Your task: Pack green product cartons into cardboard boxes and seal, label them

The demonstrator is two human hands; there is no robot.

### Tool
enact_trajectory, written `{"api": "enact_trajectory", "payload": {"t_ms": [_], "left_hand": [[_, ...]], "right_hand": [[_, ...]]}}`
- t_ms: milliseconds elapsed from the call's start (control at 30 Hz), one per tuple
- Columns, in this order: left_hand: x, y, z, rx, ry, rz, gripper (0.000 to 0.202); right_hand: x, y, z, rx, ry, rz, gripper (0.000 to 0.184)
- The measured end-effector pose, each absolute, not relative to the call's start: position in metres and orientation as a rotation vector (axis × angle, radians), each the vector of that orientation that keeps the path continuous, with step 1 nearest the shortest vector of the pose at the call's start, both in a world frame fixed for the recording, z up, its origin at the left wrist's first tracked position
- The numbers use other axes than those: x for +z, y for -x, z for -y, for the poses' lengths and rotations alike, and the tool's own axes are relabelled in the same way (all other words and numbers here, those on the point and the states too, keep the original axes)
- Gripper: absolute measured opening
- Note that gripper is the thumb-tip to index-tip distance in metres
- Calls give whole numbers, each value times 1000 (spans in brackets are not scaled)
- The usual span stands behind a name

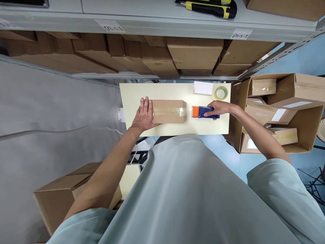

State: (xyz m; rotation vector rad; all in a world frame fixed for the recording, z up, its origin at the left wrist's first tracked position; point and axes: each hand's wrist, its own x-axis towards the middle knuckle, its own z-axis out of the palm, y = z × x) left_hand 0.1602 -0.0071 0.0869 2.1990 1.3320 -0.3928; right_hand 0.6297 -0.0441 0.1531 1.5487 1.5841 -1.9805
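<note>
A small cardboard box (166, 117) lies lengthwise on a cream-coloured tabletop, with shiny clear tape along its top and over its right end. My left hand (144, 117) rests flat against the left end of this box, fingers stretched out. To the right of the box, a short gap away, my right hand (217, 108) grips a blue and orange tape dispenser (203, 112) whose orange end points at the box. Part of the dispenser is hidden under my fingers.
On the table (175, 129) lie a white label stack (203, 87) and a tape roll (220, 93). A large carton (237, 118) of taped boxes stands at right. Above, a shelf (157, 22) carries a yellow-black utility knife (210, 8); brown boxes (195, 52) line the level below.
</note>
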Motion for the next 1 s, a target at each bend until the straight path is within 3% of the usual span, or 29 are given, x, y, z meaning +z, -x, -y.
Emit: {"api": "enact_trajectory", "payload": {"t_ms": [200, 567, 1000], "left_hand": [[85, -160, 7, -396, -2224, -1321, 155], [93, -164, 11, -323, -2267, -1292, 151], [103, -179, 29, -199, -2328, -1130, 153]], "right_hand": [[145, -618, 38, -1801, -1509, -1614, 70], [181, -535, 53, -1081, -1672, -1653, 49], [186, -443, 100, -879, -2144, -1356, 34]]}}
